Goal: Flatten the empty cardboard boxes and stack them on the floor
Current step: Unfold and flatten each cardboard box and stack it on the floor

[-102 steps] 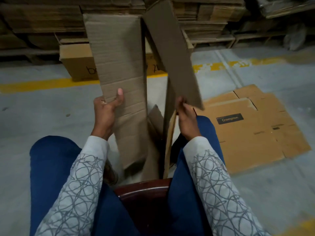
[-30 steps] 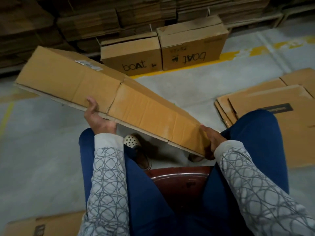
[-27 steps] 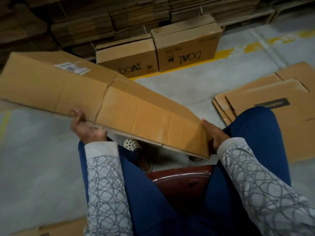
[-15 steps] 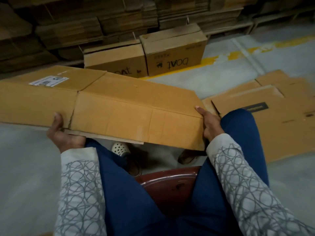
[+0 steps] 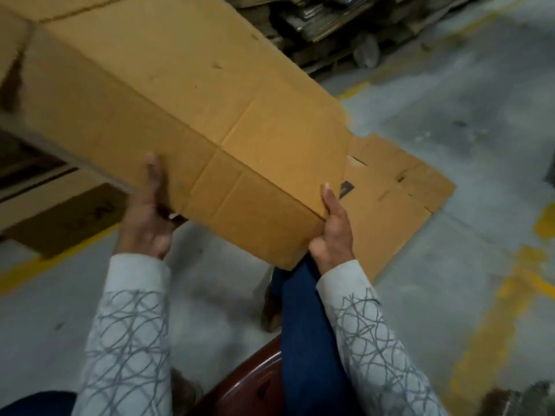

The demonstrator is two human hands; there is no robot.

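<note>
Cardboard box (image 5: 186, 94) slants lengthwise, upper left down to right hand (image 5: 332, 232).

Warehouse: concrete floor (image 5: 450, 94), yellow lines (image 5: 492, 319), stacked cardboard (image 5: 324, 19)

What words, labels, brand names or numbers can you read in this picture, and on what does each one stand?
No text can be read.
Dark label on the flat cardboard: mostly hidden behind the held box, no letters show.
Dark marks on the left box: too blurred to read.
</note>
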